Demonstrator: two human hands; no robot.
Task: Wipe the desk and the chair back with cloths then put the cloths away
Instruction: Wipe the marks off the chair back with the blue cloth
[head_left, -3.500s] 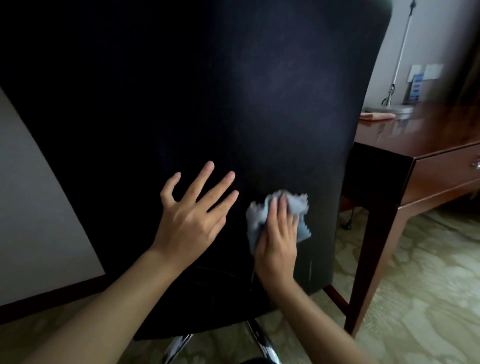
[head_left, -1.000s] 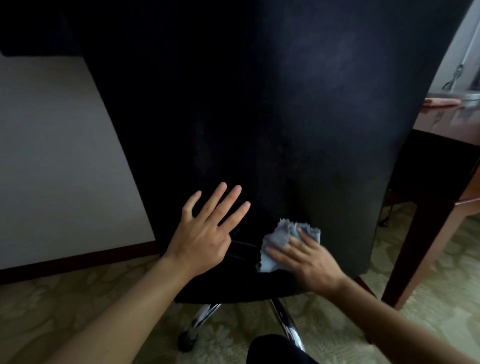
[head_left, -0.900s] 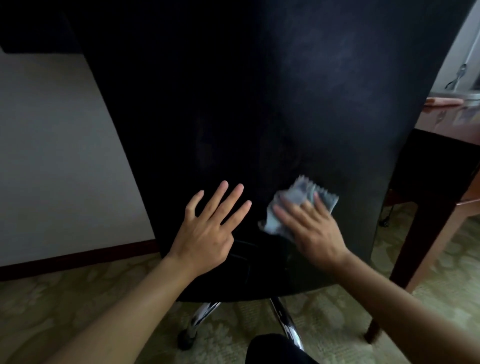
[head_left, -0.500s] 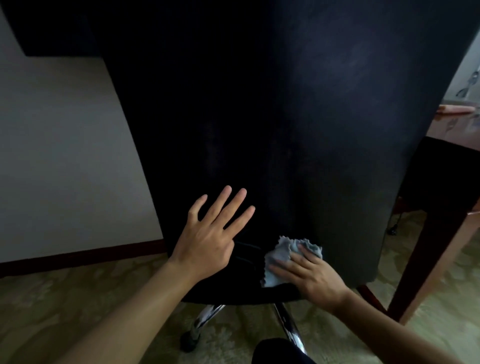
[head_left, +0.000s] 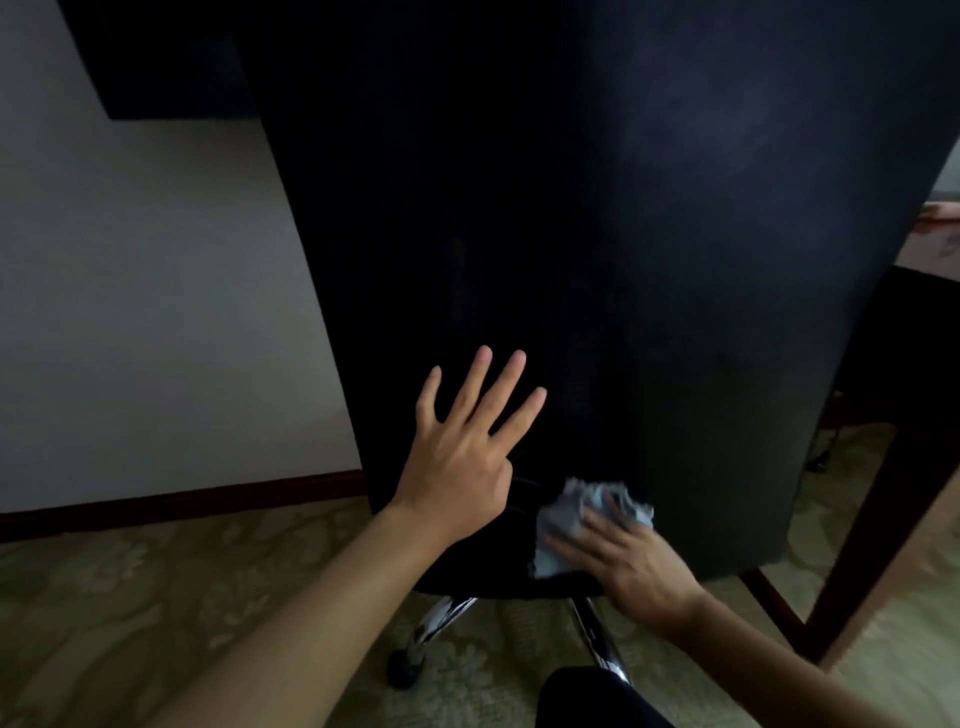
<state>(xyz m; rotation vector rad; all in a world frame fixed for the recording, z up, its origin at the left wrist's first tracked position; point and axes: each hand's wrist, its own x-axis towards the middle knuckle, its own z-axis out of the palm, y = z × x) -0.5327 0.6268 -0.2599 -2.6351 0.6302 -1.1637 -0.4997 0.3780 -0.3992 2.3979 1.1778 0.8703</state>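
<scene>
The black chair back (head_left: 597, 234) fills most of the view. My left hand (head_left: 462, 452) lies flat on its lower part, fingers spread, holding nothing. My right hand (head_left: 628, 561) presses a crumpled grey-blue cloth (head_left: 566, 525) against the bottom edge of the chair back, fingers laid over the cloth. At the far right, a sliver of the wooden desk (head_left: 940, 244) shows behind the chair, with a pinkish cloth (head_left: 945, 210) lying on its top at the frame's edge.
The chair's chrome legs (head_left: 441, 623) and a black caster (head_left: 402, 673) stand on patterned green carpet (head_left: 156, 597). A dark desk leg (head_left: 872, 545) stands at the right. A white wall (head_left: 145, 312) with a dark baseboard is at the left.
My right hand has rubbed the cloth up and back down, and now holds it low at the chair back's bottom edge. My left hand has stayed flat in about the same place.
</scene>
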